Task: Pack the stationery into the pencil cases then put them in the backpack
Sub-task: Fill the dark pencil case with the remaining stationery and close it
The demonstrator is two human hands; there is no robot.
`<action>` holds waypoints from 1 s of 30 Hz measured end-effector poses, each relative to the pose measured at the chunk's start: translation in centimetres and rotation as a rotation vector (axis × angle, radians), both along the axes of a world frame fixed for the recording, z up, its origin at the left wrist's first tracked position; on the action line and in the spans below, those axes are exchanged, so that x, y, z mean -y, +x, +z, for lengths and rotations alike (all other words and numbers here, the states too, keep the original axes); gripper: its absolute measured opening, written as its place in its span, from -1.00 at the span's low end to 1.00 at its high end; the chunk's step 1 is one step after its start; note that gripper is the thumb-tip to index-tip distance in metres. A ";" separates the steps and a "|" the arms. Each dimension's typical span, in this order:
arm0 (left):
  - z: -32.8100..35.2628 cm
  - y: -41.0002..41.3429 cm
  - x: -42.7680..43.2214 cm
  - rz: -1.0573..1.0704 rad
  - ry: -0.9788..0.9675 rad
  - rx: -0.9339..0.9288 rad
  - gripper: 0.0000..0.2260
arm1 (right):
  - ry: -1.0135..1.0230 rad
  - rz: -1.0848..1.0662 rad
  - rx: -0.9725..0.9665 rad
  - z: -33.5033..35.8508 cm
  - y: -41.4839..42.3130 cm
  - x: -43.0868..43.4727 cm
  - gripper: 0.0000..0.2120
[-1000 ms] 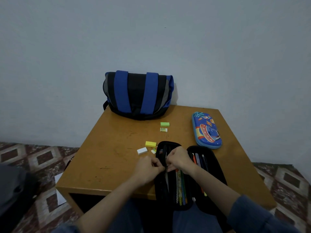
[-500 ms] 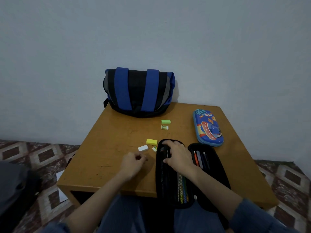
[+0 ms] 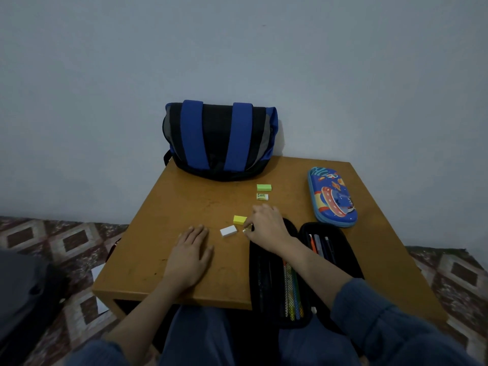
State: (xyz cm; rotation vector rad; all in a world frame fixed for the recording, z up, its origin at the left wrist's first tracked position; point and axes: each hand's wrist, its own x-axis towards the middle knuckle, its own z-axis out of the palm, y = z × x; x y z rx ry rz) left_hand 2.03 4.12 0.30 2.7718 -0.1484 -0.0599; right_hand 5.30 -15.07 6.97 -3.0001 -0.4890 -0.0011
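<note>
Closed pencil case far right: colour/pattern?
The closed pencil case is blue with a colourful cartoon space print, seen in the head view.

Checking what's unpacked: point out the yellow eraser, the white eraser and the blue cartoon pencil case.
yellow eraser (image 3: 239, 219), head view, its top face.
white eraser (image 3: 228, 230), head view, its top face.
blue cartoon pencil case (image 3: 333, 198), head view, middle of its lid.

Dim, bluish, even light; backpack throws a soft shadow on the wall at its right, right hand slightly motion-blurred, wide-angle bending toward frame edges, lower corners dark and soft.
</note>
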 end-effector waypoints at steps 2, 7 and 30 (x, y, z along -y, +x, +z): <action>0.1 0.0 0.0 0.004 -0.004 0.012 -0.49 | -0.071 -0.039 -0.014 -0.3 1.0 -0.8 -0.70; 0.1 0.0 0.0 0.016 -0.033 0.026 -0.50 | -0.050 -0.262 -0.152 -0.6 2.9 -0.8 -0.54; -0.5 0.2 0.0 0.039 -0.080 0.067 -0.51 | 0.101 -0.411 -0.155 -2.0 5.3 -1.3 -0.26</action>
